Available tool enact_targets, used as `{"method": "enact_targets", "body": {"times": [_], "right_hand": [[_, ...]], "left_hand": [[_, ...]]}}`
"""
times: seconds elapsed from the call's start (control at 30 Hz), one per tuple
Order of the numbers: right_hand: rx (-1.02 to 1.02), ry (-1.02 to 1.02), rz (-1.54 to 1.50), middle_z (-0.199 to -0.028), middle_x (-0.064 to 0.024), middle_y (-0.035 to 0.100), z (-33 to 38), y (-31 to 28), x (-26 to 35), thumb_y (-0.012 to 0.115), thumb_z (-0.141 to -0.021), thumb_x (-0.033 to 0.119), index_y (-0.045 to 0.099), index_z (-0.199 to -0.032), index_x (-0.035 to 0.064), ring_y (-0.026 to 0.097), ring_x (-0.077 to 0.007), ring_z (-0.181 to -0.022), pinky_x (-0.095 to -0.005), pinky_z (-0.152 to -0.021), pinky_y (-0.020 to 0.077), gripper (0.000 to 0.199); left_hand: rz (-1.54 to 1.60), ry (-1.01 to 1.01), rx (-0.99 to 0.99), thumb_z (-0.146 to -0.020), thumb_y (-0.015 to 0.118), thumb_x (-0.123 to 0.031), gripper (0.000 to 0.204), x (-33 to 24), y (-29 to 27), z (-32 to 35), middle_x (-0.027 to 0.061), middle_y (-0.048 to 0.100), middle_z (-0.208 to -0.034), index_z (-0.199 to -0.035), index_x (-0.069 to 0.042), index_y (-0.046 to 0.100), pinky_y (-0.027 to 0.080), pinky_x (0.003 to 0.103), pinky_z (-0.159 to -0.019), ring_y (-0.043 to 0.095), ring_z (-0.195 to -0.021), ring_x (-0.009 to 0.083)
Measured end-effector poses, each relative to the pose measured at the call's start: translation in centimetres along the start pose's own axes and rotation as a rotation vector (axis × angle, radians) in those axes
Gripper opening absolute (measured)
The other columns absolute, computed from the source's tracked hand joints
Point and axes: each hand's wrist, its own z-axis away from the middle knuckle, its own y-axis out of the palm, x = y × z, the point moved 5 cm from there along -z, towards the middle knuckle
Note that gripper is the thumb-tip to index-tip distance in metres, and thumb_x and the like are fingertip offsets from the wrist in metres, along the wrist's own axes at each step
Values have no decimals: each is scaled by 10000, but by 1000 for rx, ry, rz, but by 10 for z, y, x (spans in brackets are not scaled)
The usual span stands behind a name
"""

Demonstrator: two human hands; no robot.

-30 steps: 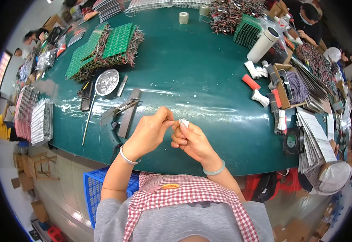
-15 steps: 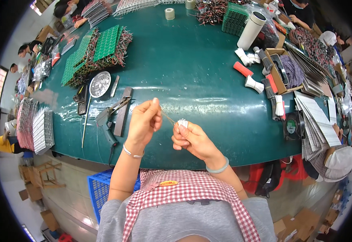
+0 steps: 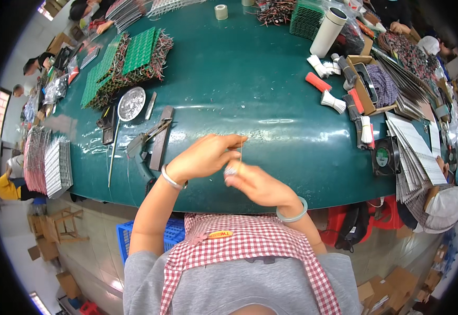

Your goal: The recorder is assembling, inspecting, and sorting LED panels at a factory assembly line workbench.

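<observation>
Over the near middle of the table, my left hand (image 3: pixel 205 157) is closed, pinching one end of a thin tan rubber band (image 3: pixel 241 151). The band runs taut down to my right hand (image 3: pixel 260 184), which is closed around a small bundle of white wires (image 3: pixel 232 171). Only the pale end of that bundle shows at the fingertips; the rest is hidden in the hand, and motion blurs it slightly. My two hands are close together, the left one slightly higher.
Left of my hands lie a glue gun (image 3: pixel 140 157), a dark bar (image 3: pixel 160 139) and a round metal dish (image 3: pixel 132 104). Green panels (image 3: pixel 139 51) are stacked behind. Rightward are white bundles (image 3: pixel 334 102), a cardboard box (image 3: pixel 362 86), a white bottle (image 3: pixel 328 32) and a small fan (image 3: pixel 385 156).
My left hand has moved right and turned over, palm down, carrying the rubber band above the bundle. My right hand has rotated, so less of the white bundle shows.
</observation>
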Motion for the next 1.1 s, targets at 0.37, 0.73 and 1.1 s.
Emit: {"method": "enact_targets", "body": {"times": [0.37,0.73,1.1], "right_hand": [[-529,156,-840,-692,43,330,-5,-12,-67,488,-1044,294,384,-860,110,302,-60,-581,-248,-536,321,280],[-635,15,-925,-696,35,339,5,-13,-56,464,-1052,293,486,-1019,64,296,-66,-562,-245,-547,335,233],[-478,-162,-761,-829,-5,464,-3,12,-41,453,-1049,192,481,-1105,39,458,-106,-731,-280,-707,442,165]], "left_hand": [[-573,183,-280,-829,678,-102,79,-32,49,37,86,581,-763,-847,-62,613,449,396,-630,575,-737,286],[1589,-53,-358,-948,553,-63,157,35,49,50,114,601,-954,-1061,42,575,491,336,-665,610,-868,217],[968,-179,-692,-974,603,-193,505,54,58,12,173,544,-1328,-1393,53,466,510,277,-886,585,-1123,187]]}}
